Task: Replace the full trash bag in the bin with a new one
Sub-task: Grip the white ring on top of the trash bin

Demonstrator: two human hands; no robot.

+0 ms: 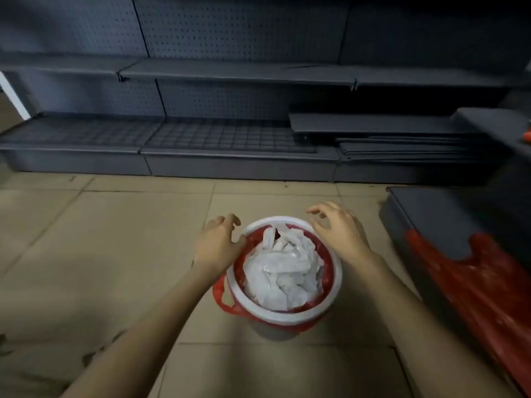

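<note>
Fingers (317, 210) of right hand (339, 228) loosely curled, holding nothing, above bin's far-right rim. Left hand (217, 242) relaxed, touching left rim. Bin (275, 314): white ring, red bag (222, 294) liner stuffed w/ crumpled white paper (283, 271), on tiled floor (100, 239) center. Spare red bag (474, 282) drapes over dark platform (442, 214), right.

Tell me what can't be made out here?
- Bin contents: white crumpled paper covers whatever lies beneath.
- Red bag on the right: cut off by the picture's edge.
- Left hand: contact with the rim unclear.
- Small red thing far right: cut off.
</note>
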